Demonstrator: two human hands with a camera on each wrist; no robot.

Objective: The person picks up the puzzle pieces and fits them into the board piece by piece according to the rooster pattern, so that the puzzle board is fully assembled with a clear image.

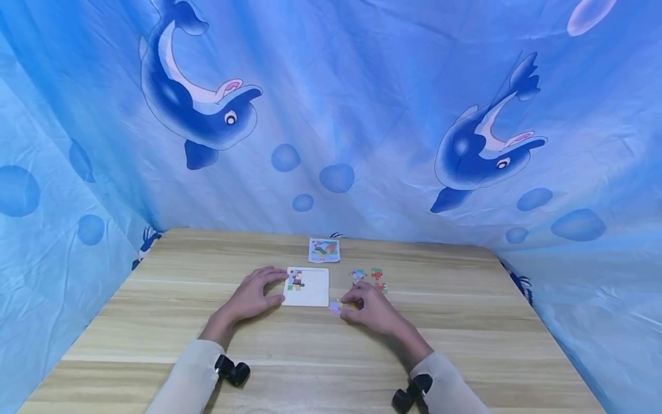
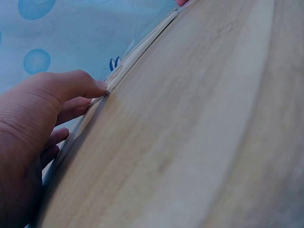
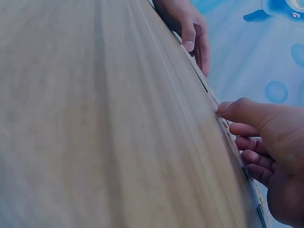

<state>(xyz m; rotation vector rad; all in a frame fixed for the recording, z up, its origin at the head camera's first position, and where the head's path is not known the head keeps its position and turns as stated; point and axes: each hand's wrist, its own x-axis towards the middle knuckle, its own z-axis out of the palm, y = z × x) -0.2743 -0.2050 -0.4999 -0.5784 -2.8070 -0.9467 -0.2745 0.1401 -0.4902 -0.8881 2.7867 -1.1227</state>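
Biggest thing there was a blue backdrop (image 1: 372,103) with dolphins (image 1: 168,89) printed on it, hanging behind a wood-grain surface (image 1: 289,374); a person's pale sleeves (image 1: 183,376) reached in from the near side; the left hand (image 1: 253,294) had its thumb and fingers spread apart, touching the left edge of a white puzzle tray (image 1: 315,291); the right hand (image 1: 377,310) was bent low just right of that, a lilac piece (image 1: 335,307) by its fingertips and a yellowish piece (image 1: 354,306) between thumb and finger; couldn't tell from any view whether it was really pinching either one.

The tray lay flat on the surface, with some joined pieces (image 1: 296,281) in its far left part; a picture card (image 1: 324,250) lay just past its far edge; smallest stuff was the loose bits beyond the right hand, a bluish piece (image 1: 357,275) and two red-and-green pieces (image 1: 377,274).
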